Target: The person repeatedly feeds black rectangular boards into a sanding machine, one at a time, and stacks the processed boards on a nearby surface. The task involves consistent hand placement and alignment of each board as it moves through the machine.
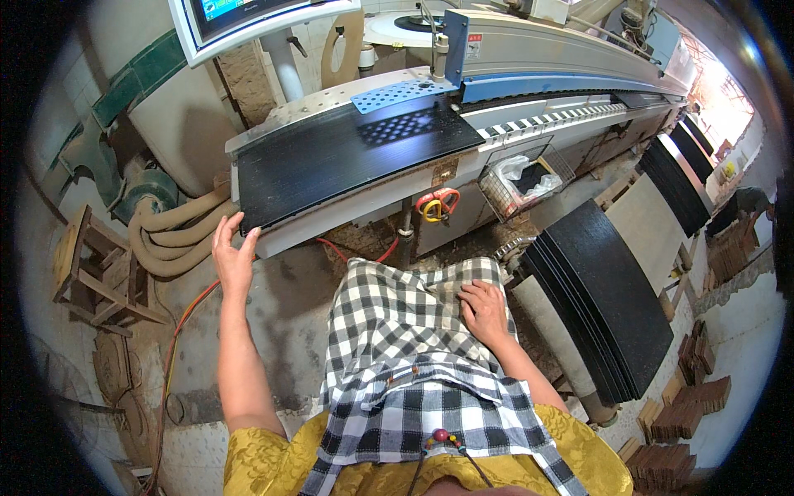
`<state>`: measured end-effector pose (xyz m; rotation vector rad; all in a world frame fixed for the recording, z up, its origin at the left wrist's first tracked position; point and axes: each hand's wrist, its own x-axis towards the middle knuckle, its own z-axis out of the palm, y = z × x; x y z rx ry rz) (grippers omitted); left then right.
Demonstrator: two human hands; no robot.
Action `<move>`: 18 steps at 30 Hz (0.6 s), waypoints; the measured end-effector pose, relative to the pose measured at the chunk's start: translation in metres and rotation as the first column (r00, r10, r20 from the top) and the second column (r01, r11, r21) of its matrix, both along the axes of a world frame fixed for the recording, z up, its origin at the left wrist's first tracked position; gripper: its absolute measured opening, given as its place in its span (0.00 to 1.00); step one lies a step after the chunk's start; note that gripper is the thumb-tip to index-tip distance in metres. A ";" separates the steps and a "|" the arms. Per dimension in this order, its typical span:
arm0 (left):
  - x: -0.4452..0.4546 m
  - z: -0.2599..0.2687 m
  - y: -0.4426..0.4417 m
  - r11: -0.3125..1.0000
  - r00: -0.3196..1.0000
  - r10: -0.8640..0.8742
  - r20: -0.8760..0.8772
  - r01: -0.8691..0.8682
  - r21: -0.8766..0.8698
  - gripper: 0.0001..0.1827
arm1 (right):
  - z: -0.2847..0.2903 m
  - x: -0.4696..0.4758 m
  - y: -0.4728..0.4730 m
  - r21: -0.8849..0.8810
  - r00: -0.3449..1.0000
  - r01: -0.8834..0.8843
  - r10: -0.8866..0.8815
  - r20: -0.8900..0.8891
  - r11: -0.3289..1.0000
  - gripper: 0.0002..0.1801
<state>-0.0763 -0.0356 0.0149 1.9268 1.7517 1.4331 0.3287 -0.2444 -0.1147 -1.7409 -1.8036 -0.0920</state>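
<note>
A black panel (298, 167) lies flat on the infeed table of an edge banding machine (558, 56), its far right part passing under a blue perforated plate (403, 95). At the panel's near left corner is my left hand (236, 254), thumb and fingers spread around the corner and touching its edge. My right hand (485, 310) rests on the checked apron (409, 297) over my lap, fingers loosely apart, holding nothing. To my right, a stack of black panels (602, 291) lies on a roller conveyor (558, 341).
Scissors with red and yellow handles (437, 204) hang below the table. A wire basket (527, 180) holds plastic and scraps. Left are thick hoses (180, 242) and a wooden stool (102, 266). A monitor (260, 22) stands behind; a person (741, 208) is far right.
</note>
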 end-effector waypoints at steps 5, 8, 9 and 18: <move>0.031 -0.003 0.015 0.997 0.983 -0.039 -0.178 0.049 0.053 0.24 | -0.006 0.007 -0.001 0.096 0.988 0.009 0.006 -0.153 0.995 0.10; 0.052 -0.005 0.024 0.993 0.953 -0.006 -0.302 0.041 0.110 0.27 | 0.010 0.015 0.003 0.159 0.986 0.026 0.001 -0.169 0.987 0.12; 0.059 -0.006 0.027 0.991 0.940 0.009 -0.342 0.039 0.132 0.28 | 0.018 0.024 0.005 0.187 0.990 0.035 -0.009 -0.140 0.982 0.13; 0.062 -0.022 0.037 0.948 0.866 0.081 -0.494 0.087 0.308 0.24 | 0.088 0.143 0.044 -0.017 0.832 0.412 -0.369 0.414 0.911 0.27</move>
